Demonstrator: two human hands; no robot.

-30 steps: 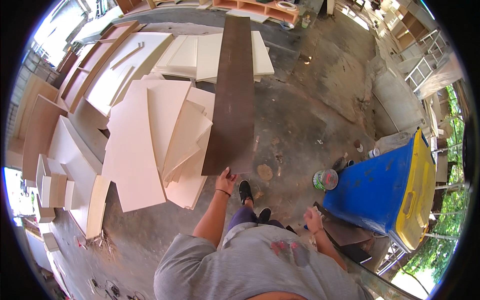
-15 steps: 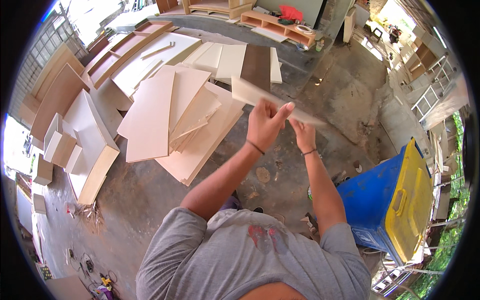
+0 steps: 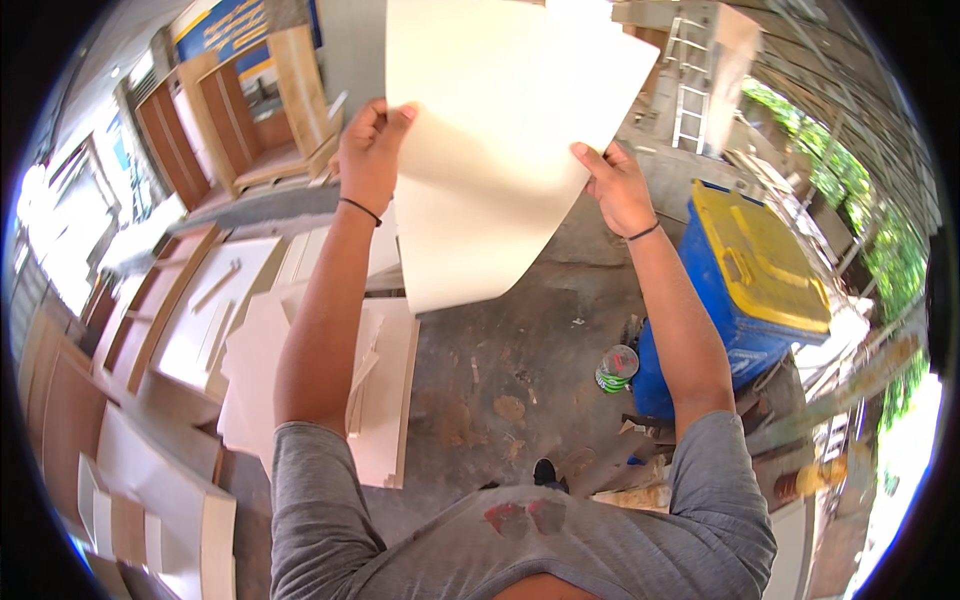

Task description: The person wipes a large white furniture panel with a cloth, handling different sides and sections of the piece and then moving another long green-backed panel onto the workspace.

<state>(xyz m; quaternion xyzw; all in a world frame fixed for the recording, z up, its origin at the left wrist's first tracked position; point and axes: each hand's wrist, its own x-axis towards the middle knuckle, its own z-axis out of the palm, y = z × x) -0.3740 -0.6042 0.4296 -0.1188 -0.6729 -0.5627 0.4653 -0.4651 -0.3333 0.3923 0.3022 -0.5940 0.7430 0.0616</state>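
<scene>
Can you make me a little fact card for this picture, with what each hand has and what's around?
Left hand: holds the left edge of a pale sheet
Right hand: holds the right edge of the same sheet
On the left: stacked pale boards, partly hidden behind the left forearm
On the right: blue bin with a yellow lid
Beside the bin: small round container
Farther back: ladder

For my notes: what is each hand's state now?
Left hand: closed, holding the pale panel by its left edge.
Right hand: closed, holding the panel's right edge.
</scene>
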